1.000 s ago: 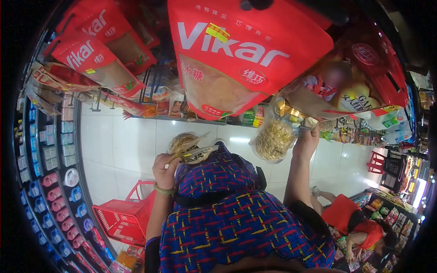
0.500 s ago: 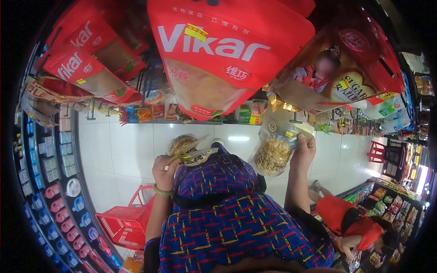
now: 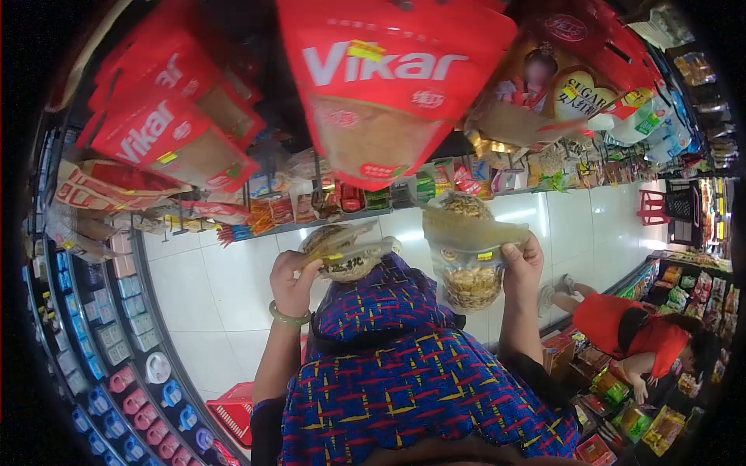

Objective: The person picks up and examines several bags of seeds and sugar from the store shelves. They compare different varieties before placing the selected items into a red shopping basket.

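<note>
My left hand (image 3: pixel 292 283) pinches the edges of clear food packets (image 3: pixel 347 260) that hang to its right, with yellow price labels on them. On the other side, my right hand (image 3: pixel 522 264) is closed on the upper edge of a transparent bag of pale dried food (image 3: pixel 471 283). A second packet (image 3: pixel 460 221) of similar food lies against that bag, just above it; whether my fingers hold it too I cannot tell. Both hands are in front of my body, below the hanging red Vikar bags (image 3: pixel 388 78).
Red pouches and a sugar bag (image 3: pixel 579 97) hang overhead. Shelves of pink and blue goods (image 3: pixel 128 396) stand at the left. A red basket (image 3: pixel 231 412) is on the floor. At the right, a person in red (image 3: pixel 622 326) bends over packaged goods.
A second packet now shows above the bag at my right hand. The view has shifted, so the basket sits lower and the bending person appears farther right.
</note>
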